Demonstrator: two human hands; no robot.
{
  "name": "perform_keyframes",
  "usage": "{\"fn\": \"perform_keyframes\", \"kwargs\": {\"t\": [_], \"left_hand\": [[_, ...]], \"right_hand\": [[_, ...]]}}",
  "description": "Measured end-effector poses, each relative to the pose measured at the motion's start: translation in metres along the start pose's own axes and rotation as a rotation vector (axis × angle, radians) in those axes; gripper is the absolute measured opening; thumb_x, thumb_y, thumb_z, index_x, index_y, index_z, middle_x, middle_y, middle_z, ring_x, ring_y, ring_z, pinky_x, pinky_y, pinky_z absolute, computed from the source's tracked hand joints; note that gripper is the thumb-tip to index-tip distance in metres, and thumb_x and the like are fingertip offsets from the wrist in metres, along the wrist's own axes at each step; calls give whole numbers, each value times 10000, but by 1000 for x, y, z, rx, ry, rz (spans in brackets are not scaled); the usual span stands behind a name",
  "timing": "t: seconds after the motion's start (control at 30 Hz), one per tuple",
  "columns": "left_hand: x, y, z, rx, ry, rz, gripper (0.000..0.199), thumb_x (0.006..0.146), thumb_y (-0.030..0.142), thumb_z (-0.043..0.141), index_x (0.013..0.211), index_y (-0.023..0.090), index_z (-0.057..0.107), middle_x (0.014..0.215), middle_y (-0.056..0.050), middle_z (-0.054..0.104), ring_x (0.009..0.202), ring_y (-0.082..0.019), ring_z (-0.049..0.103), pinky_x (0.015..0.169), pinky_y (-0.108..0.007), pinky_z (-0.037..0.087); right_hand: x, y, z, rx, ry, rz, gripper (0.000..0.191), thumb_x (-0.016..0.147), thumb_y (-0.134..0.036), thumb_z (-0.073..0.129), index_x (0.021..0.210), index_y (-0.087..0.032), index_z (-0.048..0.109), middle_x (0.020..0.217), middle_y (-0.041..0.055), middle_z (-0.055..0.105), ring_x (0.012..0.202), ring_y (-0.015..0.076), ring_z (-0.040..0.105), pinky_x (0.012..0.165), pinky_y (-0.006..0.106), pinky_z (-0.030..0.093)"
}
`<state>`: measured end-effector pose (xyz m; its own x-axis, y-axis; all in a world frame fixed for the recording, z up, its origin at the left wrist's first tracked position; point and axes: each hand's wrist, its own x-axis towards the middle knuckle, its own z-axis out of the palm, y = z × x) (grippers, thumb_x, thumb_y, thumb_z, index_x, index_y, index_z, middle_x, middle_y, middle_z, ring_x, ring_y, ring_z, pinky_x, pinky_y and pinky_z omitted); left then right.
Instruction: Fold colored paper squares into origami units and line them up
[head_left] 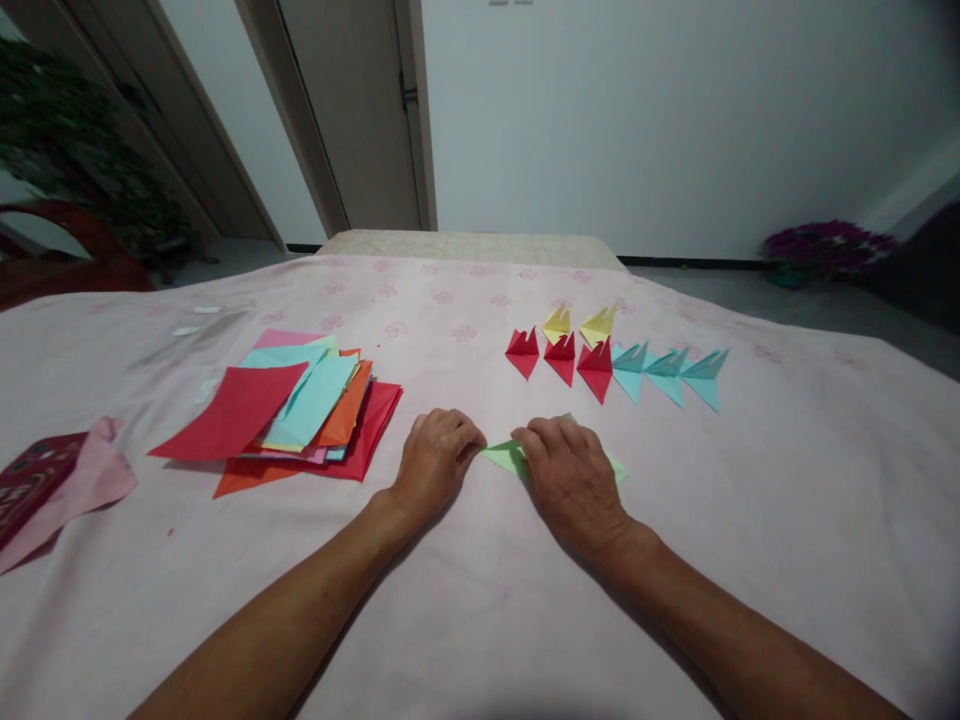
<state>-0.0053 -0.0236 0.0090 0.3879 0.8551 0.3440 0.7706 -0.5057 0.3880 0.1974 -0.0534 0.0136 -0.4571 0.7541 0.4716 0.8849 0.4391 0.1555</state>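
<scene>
A small piece of light green origami paper [504, 457], folded to points, lies on the tablecloth in front of me. My left hand [441, 455] pinches its left tip between thumb and fingers. Over the paper's middle rests my right hand [571, 478], its fingers bent together and pressing it, so much of the folding is hidden. Beyond the hands stand folded paper cranes: red cranes [559, 357], yellow cranes [598, 325] and light blue cranes [666, 375]. To the left of my left hand is a loose pile of coloured paper sheets [319, 400], with a red sheet on top.
A pale pink flowered tablecloth [480, 620] covers the table. At the far left, a dark red box [34, 480] lies partly under a crumpled pink paper [94, 485]. Small white strips [187, 330] lie behind the pile. A wooden chair [75, 250] stands at the left edge.
</scene>
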Motion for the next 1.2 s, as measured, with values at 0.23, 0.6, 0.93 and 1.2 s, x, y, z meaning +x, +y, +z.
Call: {"fn": "perform_keyframes", "kwargs": {"t": [0.23, 0.6, 0.93, 1.2], "left_hand": [[-3, 0, 5, 51, 39, 81, 106, 923, 237, 597, 855, 207, 672, 892, -40, 670, 893, -215, 547, 825, -366, 396], [-6, 1, 0, 167, 25, 121, 147, 927, 194, 556, 859, 189, 685, 893, -67, 688, 910, -227, 610, 887, -408, 445], [-10, 52, 34, 94, -188, 230, 541, 1013, 409, 318, 1438, 90, 418, 1525, -191, 395, 1433, -274, 345, 1160, -459, 288], [-12, 34, 37, 187, -227, 297, 687, 986, 563, 282, 1499, 107, 330, 1576, -178, 297, 1471, -295, 247, 1180, -485, 209]], "right_hand": [[-4, 6, -6, -12, 2, -252, 235, 938, -125, 524, 1142, -160, 634, 1167, 109, 639, 1177, 280, 490, 1053, 466, 332], [-16, 16, -17, -61, -366, -106, 204, 908, -108, 547, 1076, -139, 660, 972, 107, 678, 880, 243, 590, 752, 349, 415], [-22, 12, -13, -36, -314, -80, 213, 905, -129, 567, 1100, -124, 651, 980, 113, 668, 900, 229, 585, 752, 330, 437], [-24, 11, -15, -68, -305, -86, 260, 900, -114, 567, 1152, -130, 627, 992, 101, 667, 889, 229, 594, 746, 327, 458]]}}
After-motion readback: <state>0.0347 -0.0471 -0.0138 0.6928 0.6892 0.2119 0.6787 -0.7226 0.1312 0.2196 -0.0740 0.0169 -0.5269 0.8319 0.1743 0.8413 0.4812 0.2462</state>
